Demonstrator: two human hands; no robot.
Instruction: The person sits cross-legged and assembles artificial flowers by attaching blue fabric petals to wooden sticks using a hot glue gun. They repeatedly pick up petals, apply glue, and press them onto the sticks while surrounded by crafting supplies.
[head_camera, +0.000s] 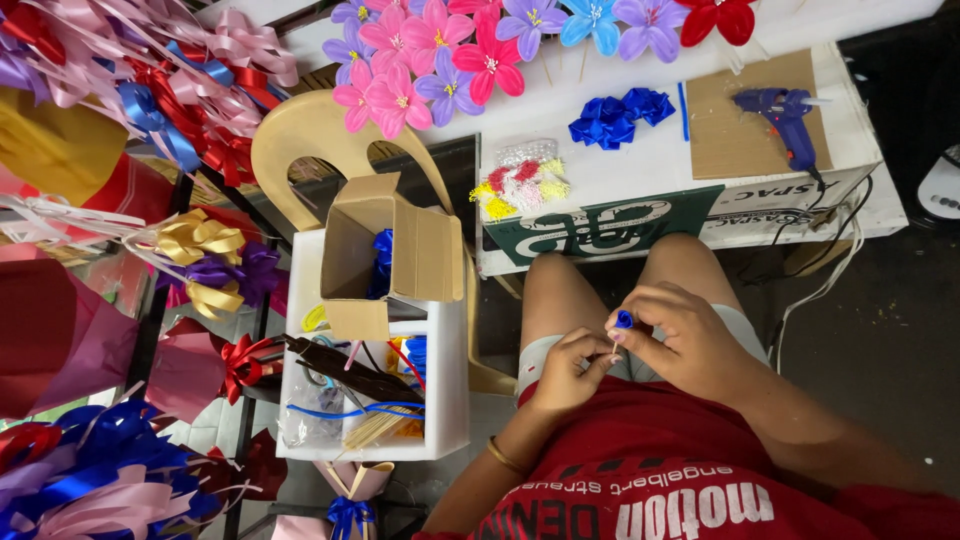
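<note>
My right hand (680, 335) pinches a small blue bud (624, 320) on a thin stick, held over my knees. My left hand (565, 370) grips the lower end of the same stick, fingertips touching the right hand. Both hands are close together above my lap and red shirt. On the white low table (640, 165) ahead lie blue ribbon bows (618, 115), a packet of small yellow and red stamens (520, 182) and a blue glue gun (785, 120) on a cardboard sheet.
A row of paper flowers (490, 45) in pink, purple, blue and red lines the table's far side. To my left, a white crate (450, 400) holds sticks, wires and an open cardboard box (385, 250). Ribbon bows and wrapped bouquets (120, 250) fill the left.
</note>
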